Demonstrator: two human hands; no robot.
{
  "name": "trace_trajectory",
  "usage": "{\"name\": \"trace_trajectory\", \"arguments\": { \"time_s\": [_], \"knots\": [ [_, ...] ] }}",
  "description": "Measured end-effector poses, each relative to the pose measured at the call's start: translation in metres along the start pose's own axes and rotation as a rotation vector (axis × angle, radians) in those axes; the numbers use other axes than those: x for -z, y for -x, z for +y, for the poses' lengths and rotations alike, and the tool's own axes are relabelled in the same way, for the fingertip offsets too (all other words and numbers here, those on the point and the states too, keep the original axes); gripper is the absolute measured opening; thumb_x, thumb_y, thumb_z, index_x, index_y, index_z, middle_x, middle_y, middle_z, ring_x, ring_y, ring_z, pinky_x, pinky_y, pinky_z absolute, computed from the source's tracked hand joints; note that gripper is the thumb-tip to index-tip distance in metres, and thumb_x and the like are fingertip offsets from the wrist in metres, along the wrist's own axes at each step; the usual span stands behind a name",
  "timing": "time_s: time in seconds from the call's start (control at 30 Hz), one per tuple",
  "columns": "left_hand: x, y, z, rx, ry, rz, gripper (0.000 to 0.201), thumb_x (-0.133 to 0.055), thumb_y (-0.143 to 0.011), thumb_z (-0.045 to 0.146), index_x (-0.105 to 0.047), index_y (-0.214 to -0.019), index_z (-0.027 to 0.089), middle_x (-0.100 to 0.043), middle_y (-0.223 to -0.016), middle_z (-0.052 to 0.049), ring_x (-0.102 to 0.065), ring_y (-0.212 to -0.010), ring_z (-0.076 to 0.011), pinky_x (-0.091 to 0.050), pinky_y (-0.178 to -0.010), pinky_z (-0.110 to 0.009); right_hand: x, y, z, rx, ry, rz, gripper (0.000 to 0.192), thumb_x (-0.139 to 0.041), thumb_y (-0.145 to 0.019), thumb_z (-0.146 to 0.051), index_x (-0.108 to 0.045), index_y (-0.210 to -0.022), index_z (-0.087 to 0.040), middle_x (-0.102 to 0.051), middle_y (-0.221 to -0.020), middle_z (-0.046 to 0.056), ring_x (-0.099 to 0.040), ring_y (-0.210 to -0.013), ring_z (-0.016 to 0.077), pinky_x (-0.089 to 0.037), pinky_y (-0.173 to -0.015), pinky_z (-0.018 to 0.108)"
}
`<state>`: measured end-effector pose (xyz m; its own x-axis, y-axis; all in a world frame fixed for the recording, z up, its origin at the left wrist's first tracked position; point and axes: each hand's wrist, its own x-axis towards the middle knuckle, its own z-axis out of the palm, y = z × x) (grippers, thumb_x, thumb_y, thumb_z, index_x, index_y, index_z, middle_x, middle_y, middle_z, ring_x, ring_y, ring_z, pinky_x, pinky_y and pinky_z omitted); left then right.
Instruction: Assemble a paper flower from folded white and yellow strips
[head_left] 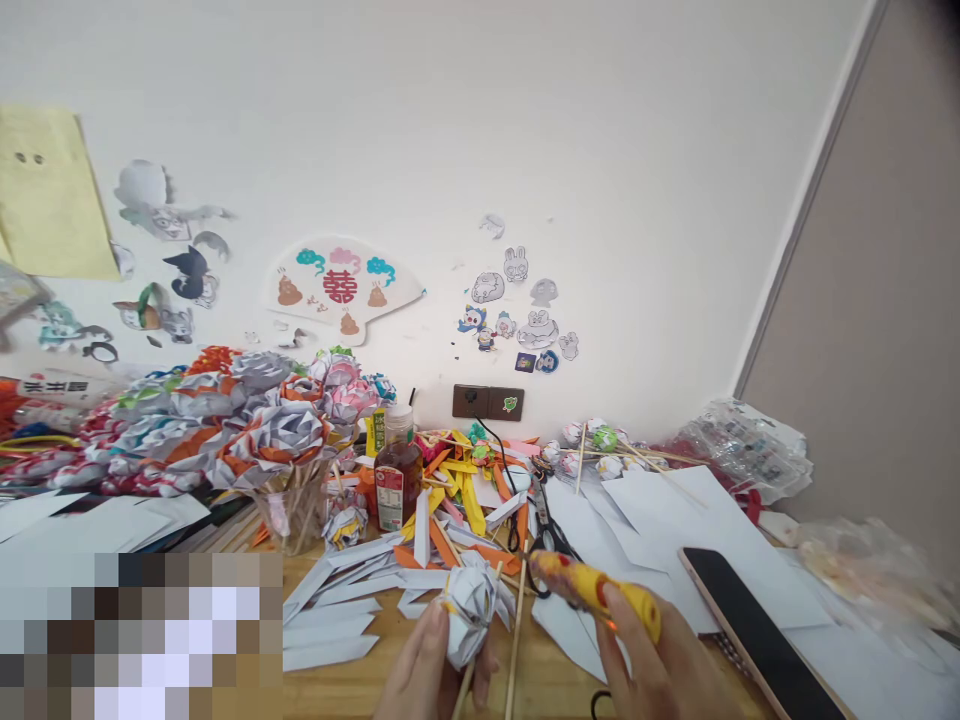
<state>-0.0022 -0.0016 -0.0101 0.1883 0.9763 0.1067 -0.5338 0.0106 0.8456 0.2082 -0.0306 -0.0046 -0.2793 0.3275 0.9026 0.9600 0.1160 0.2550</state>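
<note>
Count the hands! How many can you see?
2: the left hand, bottom middle, holding a paper flower; the right hand, further right, holding a yellow tool. Pixelation may hide more.

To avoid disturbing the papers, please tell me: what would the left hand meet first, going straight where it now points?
Probably the folded paper strips just beyond the paper flower in the left hand, though the hand may pass above them, as depth is unclear.

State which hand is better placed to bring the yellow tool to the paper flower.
Right, I'd judge: the right hand grips the yellow tool, one end of which points toward the paper flower's side. The left hand is occupied, holding the paper flower.
</note>
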Motion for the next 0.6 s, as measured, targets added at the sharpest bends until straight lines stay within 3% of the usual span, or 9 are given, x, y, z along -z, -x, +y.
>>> {"name": "trace_trajectory", "arguments": {
  "time_s": [0.1,0.2,0.33,0.47,0.53,0.6],
  "knots": [
    [-0.007,0.001,0.002,0.055,0.131,-0.076,0.048,-0.063,-0.07,0.065,-0.069,-0.071,0.017,-0.064,-0.051,0.0,-0.047,-0.041,-0.0118,-0.037,-0.044,-0.023,-0.016,0.003,0.013,-0.153,0.01,-0.134,0.042,-0.048,-0.09,-0.022,-0.04,-0.132,-0.018,-0.064,-0.101,0.014,-0.066,-0.074,0.0237,-0.049,-0.056,0.028],
    [-0.01,0.001,0.005,0.143,0.217,-0.145,0.05,-0.066,-0.066,0.067,-0.069,-0.07,0.017,-0.065,-0.05,0.0,-0.048,-0.037,-0.0103,-0.036,-0.042,-0.022,-0.04,0.014,0.025,-0.399,-0.135,-0.219,0.062,-0.046,-0.089,-0.027,-0.021,-0.143,-0.011,-0.058,-0.105,0.017,-0.065,-0.085,0.0278,-0.053,-0.059,0.031],
    [-0.009,0.001,0.007,0.305,0.309,-0.201,0.05,-0.071,-0.059,0.066,-0.069,-0.06,0.016,-0.064,-0.048,0.0,-0.052,-0.036,-0.0091,-0.037,-0.042,-0.019,-0.069,0.037,0.032,-0.447,-0.277,-0.287,0.071,-0.042,-0.081,-0.012,-0.013,-0.145,-0.018,-0.057,-0.087,0.008,-0.065,-0.075,0.0259,-0.053,-0.06,0.033],
    [-0.008,-0.003,0.006,0.281,0.35,-0.276,0.052,-0.068,-0.063,0.067,-0.068,-0.054,0.016,-0.063,-0.048,0.001,-0.053,-0.036,-0.0081,-0.036,-0.04,-0.018,-0.07,0.042,0.033,-0.405,-0.122,-0.32,0.06,-0.048,-0.074,-0.008,-0.043,-0.133,-0.022,-0.055,-0.083,0.008,-0.06,-0.07,0.0281,-0.049,-0.061,0.038],
    [-0.008,-0.004,0.006,0.259,0.358,-0.299,0.05,-0.067,-0.066,0.065,-0.069,-0.056,0.016,-0.065,-0.05,0.001,-0.054,-0.037,-0.0083,-0.037,-0.041,-0.018,-0.06,0.033,0.03,-0.346,-0.053,-0.344,0.048,-0.05,-0.075,-0.012,-0.056,-0.122,-0.022,-0.056,-0.09,0.013,-0.058,-0.074,0.0306,-0.046,-0.059,0.04],
    [-0.008,-0.004,0.005,0.267,0.379,-0.315,0.048,-0.068,-0.066,0.063,-0.071,-0.06,0.016,-0.067,-0.051,-0.001,-0.055,-0.037,-0.009,-0.037,-0.041,-0.018,-0.044,0.019,0.019,-0.367,-0.146,-0.318,0.038,-0.051,-0.08,-0.017,-0.06,-0.117,-0.023,-0.056,-0.083,0.01,-0.057,-0.07,0.0275,-0.047,-0.059,0.039]
  ]
}}
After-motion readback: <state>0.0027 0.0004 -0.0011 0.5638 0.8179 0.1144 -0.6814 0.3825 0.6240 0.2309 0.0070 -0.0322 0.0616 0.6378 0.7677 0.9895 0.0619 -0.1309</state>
